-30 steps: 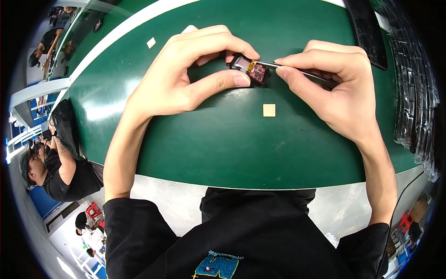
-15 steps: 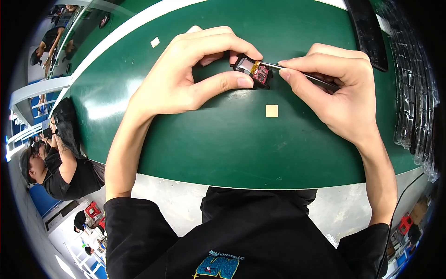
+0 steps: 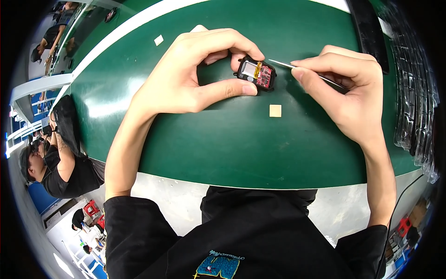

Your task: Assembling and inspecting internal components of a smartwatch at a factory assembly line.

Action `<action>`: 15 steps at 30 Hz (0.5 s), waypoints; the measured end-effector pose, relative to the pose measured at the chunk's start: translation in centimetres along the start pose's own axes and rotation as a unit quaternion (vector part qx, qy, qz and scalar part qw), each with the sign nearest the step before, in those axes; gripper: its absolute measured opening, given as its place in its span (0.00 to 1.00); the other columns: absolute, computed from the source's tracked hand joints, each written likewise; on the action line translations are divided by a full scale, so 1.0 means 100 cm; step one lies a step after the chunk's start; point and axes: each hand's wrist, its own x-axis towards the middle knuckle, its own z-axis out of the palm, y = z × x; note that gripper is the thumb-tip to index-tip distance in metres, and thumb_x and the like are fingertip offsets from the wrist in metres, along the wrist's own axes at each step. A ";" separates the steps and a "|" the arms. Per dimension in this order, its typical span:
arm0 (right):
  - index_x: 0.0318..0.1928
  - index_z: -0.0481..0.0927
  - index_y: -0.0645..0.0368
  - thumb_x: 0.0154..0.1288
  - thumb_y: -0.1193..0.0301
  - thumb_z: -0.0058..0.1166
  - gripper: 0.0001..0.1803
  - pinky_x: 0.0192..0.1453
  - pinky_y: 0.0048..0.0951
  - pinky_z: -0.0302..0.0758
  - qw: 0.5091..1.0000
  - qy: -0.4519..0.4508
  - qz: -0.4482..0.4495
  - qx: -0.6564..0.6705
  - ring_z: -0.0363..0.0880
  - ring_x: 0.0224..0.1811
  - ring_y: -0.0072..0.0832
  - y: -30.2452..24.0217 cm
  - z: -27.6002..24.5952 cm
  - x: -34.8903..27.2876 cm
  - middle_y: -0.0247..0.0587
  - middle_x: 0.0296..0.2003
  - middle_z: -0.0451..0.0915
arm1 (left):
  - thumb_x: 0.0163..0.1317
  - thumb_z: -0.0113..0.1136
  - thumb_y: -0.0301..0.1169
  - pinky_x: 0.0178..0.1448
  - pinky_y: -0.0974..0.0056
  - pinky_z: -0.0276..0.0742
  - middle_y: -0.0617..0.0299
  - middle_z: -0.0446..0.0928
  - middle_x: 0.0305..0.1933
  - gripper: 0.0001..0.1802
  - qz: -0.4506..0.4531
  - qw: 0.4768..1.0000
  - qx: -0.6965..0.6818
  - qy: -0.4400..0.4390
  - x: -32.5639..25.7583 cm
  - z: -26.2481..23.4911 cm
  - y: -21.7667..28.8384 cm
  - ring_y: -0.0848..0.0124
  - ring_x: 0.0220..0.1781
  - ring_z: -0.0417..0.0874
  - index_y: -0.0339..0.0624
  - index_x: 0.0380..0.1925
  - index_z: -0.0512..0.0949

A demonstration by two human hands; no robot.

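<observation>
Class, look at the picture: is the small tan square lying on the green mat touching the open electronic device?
No: the tan square lies apart from the device.

**Both hands working close together over the table**

The left hand [image 3: 186,74] is arching over the green surface, its forearm coming up bare from a black sleeve at the lower left. Its thumb is stretching out to the right along the lower side while the index finger is curling over from above, the two pinching a small open device [image 3: 256,73] between their tips.

The right hand [image 3: 346,93] is lying to the right, wrist bending back toward the lower right edge, forearm also bare. Its thumb and fingers are closing in a pen-like grip on slim metal tweezers [image 3: 297,69], their tip pointing left, just beside what the left hand is holding.
</observation>
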 end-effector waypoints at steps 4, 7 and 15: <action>0.49 0.94 0.68 0.73 0.83 0.70 0.07 0.33 0.20 0.68 0.995 0.043 0.046 0.076 0.74 0.29 0.13 0.003 0.002 0.001 0.31 0.31 0.83 | 0.50 0.87 0.29 0.46 0.66 0.64 0.68 0.85 0.45 0.33 -0.003 1.000 -0.008 0.023 -0.004 0.007 -0.002 0.76 0.37 0.71 0.41 0.59 0.87; 0.49 0.94 0.68 0.73 0.82 0.70 0.08 0.35 0.20 0.68 0.990 0.064 0.074 0.097 0.75 0.31 0.13 0.002 0.004 0.003 0.30 0.30 0.81 | 0.50 0.87 0.28 0.47 0.67 0.64 0.68 0.84 0.46 0.33 0.018 0.999 0.009 0.030 -0.007 0.012 -0.006 0.76 0.38 0.73 0.41 0.60 0.87; 0.50 0.95 0.67 0.73 0.80 0.71 0.08 0.35 0.20 0.65 0.987 0.067 0.091 0.116 0.72 0.31 0.11 0.003 0.003 0.006 0.26 0.29 0.79 | 0.51 0.88 0.31 0.48 0.66 0.63 0.69 0.83 0.43 0.32 0.046 0.997 0.064 0.017 -0.003 0.008 -0.003 0.75 0.37 0.73 0.43 0.58 0.87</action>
